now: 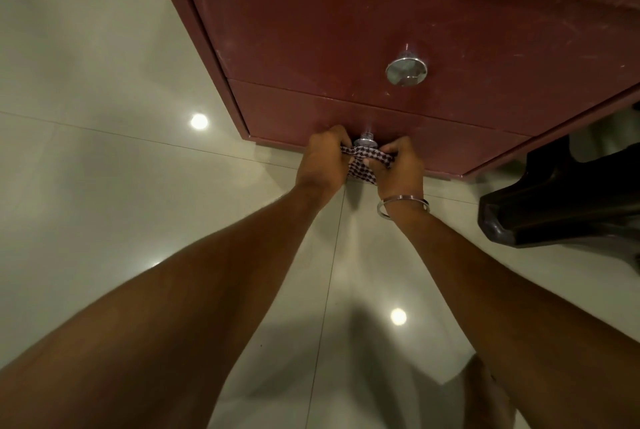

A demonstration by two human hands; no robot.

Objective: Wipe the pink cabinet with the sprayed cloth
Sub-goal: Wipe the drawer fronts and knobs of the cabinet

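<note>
While both the left hand [323,160] and right hand [401,167] clamp the checked woven cloth [363,160] just below the lower round chrome knob [365,142] on the pink cabinet [329,30], tugging might slide that drawer open.

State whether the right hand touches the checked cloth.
Touching. The head view shows the right hand pinching the checked cloth, with fingers folded over it.

Pink cabinet [346,30]; dark-and-white checked cloth [363,160].
</note>
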